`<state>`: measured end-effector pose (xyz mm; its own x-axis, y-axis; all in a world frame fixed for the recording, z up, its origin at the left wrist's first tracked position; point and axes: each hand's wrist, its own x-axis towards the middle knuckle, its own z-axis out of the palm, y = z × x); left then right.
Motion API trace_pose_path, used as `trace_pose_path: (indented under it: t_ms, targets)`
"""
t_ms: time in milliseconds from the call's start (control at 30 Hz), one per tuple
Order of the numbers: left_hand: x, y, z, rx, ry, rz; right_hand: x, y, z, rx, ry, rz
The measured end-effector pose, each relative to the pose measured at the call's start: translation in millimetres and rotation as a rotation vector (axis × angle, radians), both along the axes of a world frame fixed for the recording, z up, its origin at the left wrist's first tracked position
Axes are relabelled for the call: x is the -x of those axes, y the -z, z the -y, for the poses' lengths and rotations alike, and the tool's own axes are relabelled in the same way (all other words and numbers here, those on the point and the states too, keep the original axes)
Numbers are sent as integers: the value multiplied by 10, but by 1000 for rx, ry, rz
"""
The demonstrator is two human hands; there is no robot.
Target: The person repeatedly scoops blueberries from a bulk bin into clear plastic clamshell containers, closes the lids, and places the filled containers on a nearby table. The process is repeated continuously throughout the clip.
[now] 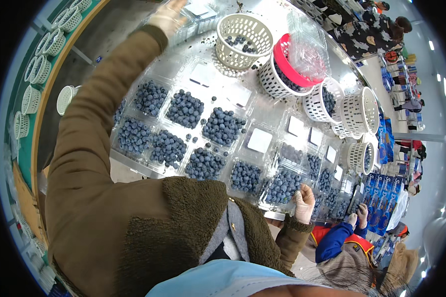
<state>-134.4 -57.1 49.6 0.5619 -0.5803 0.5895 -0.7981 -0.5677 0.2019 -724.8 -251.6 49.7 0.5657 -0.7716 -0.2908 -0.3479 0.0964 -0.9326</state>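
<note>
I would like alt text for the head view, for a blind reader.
A person's left hand reaches across a metal table; the right hand is at a clear box of blueberries. Other boxes and plastic baskets stand nearby.

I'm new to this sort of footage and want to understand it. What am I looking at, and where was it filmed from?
There is no machine here: a person works with two gloved hands. The one picture comes from a wide camera on that person's head, looking down, which makes straight edges bend. On the shiny table are clear boxes, many holding blueberries, and pale baskets. The left hand reaches over clear plastic at the far side; blur hides whether it grips anything. The right hand is beside a filled box, its hold unclear. Another person's hands work at the right.
</note>
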Motion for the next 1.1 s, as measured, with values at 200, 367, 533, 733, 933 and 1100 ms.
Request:
trace_pose_path:
  t_ms: [200,367,533,733,933,1100]
  targets:
    - [-1409,538,-209,-501,-415,-451,-173,-65,-62,-10,31,-6]
    - [-1500,452,-458,-162,-281,-261,-331,-158,13,13,17,1]
    - [-566,-233,-551,309,65,-907,-505,-329,160,223,-27,-30]
    - [1648,-269,-329,276,446,-1493,-823,-514,344,250,118,219]
    - [2937,-181,421,81,565,-1714,-1031,-613,406,224,105,515]
    - [3232,-176,873,144,627,-1787,-1202,-306,334,246,153,597]
